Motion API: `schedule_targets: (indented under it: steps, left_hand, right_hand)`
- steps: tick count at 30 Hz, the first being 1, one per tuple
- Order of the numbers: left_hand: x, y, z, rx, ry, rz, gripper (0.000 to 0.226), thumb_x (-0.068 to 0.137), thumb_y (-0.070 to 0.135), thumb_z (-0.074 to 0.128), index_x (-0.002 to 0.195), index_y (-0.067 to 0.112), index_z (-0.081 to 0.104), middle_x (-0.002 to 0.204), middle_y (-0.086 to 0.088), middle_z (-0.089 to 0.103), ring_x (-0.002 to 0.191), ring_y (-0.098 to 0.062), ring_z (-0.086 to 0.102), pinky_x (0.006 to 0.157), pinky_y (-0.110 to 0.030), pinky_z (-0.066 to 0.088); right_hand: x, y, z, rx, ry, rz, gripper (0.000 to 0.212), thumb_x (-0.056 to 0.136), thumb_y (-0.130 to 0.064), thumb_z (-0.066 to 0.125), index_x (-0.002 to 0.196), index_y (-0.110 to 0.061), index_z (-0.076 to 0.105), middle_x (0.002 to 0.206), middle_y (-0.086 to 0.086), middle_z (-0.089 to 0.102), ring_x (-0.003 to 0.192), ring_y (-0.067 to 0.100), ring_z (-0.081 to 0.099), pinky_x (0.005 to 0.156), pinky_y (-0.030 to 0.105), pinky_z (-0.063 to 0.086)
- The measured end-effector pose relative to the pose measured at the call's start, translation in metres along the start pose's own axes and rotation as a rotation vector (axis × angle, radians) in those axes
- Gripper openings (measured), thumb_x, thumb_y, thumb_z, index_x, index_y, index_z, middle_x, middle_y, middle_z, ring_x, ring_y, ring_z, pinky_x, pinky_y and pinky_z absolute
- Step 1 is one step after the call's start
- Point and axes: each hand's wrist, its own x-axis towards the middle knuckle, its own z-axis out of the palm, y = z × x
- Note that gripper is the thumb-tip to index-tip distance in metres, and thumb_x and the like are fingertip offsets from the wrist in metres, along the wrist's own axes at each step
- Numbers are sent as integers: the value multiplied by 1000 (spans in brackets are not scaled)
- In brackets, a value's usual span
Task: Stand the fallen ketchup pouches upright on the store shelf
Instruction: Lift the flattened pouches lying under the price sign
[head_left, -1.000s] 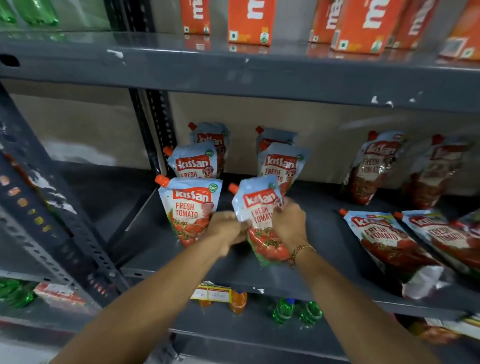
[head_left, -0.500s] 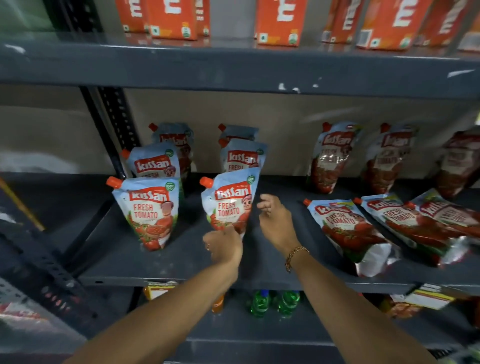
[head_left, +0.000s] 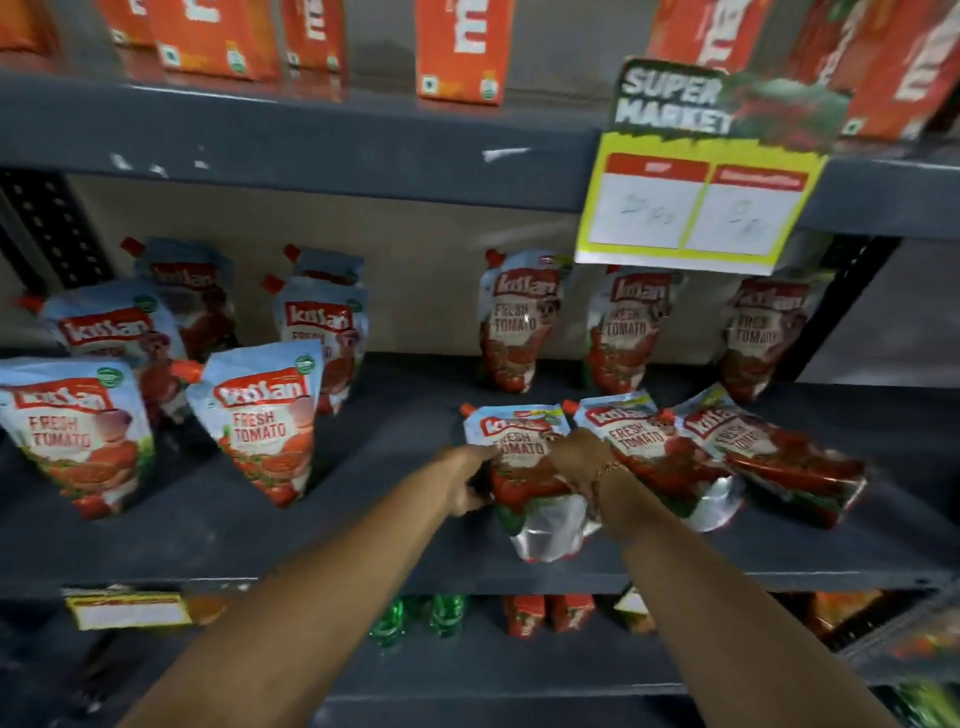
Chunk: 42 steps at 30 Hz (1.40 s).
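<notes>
Three ketchup pouches lie fallen at the front right of the dark shelf (head_left: 363, 525). Both hands grip the leftmost fallen pouch (head_left: 524, 441): my left hand (head_left: 470, 480) on its left edge, my right hand (head_left: 579, 460) over its right side. Its silver base points toward me. Beside it lie the second fallen pouch (head_left: 654, 452) and the third fallen pouch (head_left: 779, 457). On the left, several pouches stand upright, the nearest being the upright pouch (head_left: 265, 421) and the far-left pouch (head_left: 72, 431). Three more pouches (head_left: 514, 322) lean against the back wall.
A yellow and green supermarket price sign (head_left: 696, 176) hangs from the upper shelf's edge, above the right pouches. Orange cartons (head_left: 462, 47) line the upper shelf. Green bottles (head_left: 415, 616) and small red packs (head_left: 545, 613) sit on the shelf below. A perforated upright post (head_left: 52, 228) stands at left.
Both hands have let go of the pouch they stood upright on the left and moved right onto the leftmost fallen pouch. The view has swung right, bringing the price sign in.
</notes>
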Motion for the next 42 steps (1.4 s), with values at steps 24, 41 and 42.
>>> schedule_targets:
  steps: [24,41,42]
  left_hand:
    - [-19,-39,85,-336,383,62,12,92,13,43,95,10,54,70,-4,51,59,-14,47,52,-27,42]
    - [52,-19,162,33,49,11,42,88,3,59,130,5,53,132,-16,59,108,-28,60,83,-37,48]
    - [52,-20,162,39,51,20,43,88,0,59,130,3,53,130,-15,60,105,-26,59,84,-35,47]
  right_hand:
    - [18,40,-19,270,178,-446,17,79,-3,53,96,-4,54,104,15,66,98,31,60,73,32,49]
    - [61,141,-89,236,92,113,42,84,-26,58,120,-5,56,126,18,60,112,34,56,93,35,47]
    - [61,144,-88,315,120,121,41,83,-22,58,118,-1,57,122,19,61,109,34,58,88,33,48]
